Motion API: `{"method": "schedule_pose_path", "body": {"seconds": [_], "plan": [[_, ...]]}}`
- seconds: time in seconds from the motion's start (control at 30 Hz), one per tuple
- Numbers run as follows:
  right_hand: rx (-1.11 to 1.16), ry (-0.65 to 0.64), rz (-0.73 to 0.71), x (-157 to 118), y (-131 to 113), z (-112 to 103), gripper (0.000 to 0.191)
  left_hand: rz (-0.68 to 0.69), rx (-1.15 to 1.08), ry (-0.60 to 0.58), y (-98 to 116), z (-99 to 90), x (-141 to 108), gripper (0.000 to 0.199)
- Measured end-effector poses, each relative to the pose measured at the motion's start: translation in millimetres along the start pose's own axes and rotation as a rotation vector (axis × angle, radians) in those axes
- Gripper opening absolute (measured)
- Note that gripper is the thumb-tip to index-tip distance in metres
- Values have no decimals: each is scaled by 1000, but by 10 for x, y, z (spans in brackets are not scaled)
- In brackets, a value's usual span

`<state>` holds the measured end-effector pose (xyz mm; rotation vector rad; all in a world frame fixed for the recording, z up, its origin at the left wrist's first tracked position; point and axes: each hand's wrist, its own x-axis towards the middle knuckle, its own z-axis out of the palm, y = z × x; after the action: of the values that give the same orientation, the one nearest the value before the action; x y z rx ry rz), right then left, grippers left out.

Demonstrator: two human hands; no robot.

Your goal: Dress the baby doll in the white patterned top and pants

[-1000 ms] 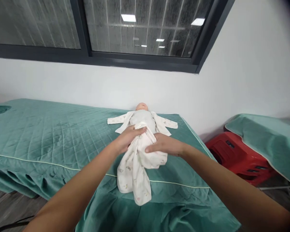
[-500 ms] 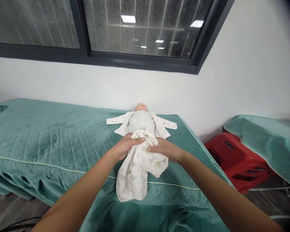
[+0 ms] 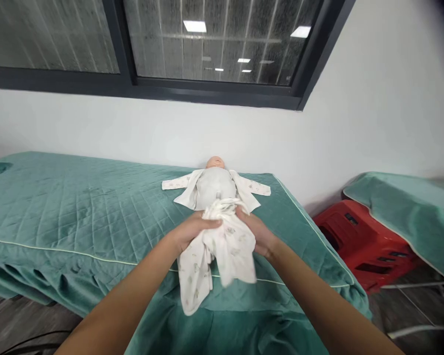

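A baby doll (image 3: pixel 215 187) lies on its back on the green bed, its head toward the wall. A white patterned baby jacket (image 3: pixel 250 192) is on it, spread open at the front with both sleeves stretched sideways. Over the doll's lower end hang white printed baby trousers (image 3: pixel 231 246), bunched at the waist, with the legs dangling toward me. My left hand (image 3: pixel 196 229) grips the bunched cloth from the left, thumb on top. From the right, my right hand (image 3: pixel 257 231) holds the same cloth. The doll's legs are hidden.
The green quilted bed cover (image 3: pixel 77 207) stretches far to the left. Behind it rise a white wall and a dark-framed window (image 3: pixel 214 91). At right, red plastic stools (image 3: pixel 362 246) stand beside another green-covered bed (image 3: pixel 410 212). A cable (image 3: pixel 33 340) lies on the floor at lower left.
The trousers' waist is gathered into a tighter bunch and the legs now hang apart. My right hand has turned, its thumb moving up to the waist. The doll and jacket stay put.
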<state>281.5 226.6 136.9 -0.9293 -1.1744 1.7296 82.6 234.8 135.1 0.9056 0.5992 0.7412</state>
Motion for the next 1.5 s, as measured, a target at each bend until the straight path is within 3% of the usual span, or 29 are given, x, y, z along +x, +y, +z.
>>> {"method": "schedule_pose_path", "body": {"seconds": [0.07,0.17,0.23,0.33,0.47,0.63,0.77,0.87,0.97,1.07,1.23,1.37,1.5], "plan": [[-83,-98,71,-101,62,31,52,66,-45,38,-23,-13,40,48],[-126,-209,128,-198,161,113,58,60,-46,52,-71,14,80,47],[-78,-175,94,-201,206,137,55,30,-50,64,-105,49,75,47],[14,-15,-14,-139,221,72,45,-30,-7,83,-143,107,37,48],[110,90,-14,-62,219,-72,41,-124,107,-30,-148,194,21,51],[125,137,-88,-140,316,-39,39,-34,-164,128,-159,247,99,42],[88,130,-63,-273,388,25,44,-80,-256,45,-236,203,141,36],[36,205,-39,-340,432,-24,48,-175,-147,56,-230,187,130,35],[-58,311,-48,-356,515,-138,50,-267,98,125,-148,199,107,40],[-262,402,-77,-327,632,-244,49,-237,391,181,-66,218,106,40],[-678,466,-120,-239,766,-315,39,-131,842,242,-59,254,198,22],[-764,445,-148,-192,779,-322,39,-91,823,238,-123,265,300,21],[-659,421,-226,-206,752,-298,37,-23,604,225,-141,246,328,17]]}}
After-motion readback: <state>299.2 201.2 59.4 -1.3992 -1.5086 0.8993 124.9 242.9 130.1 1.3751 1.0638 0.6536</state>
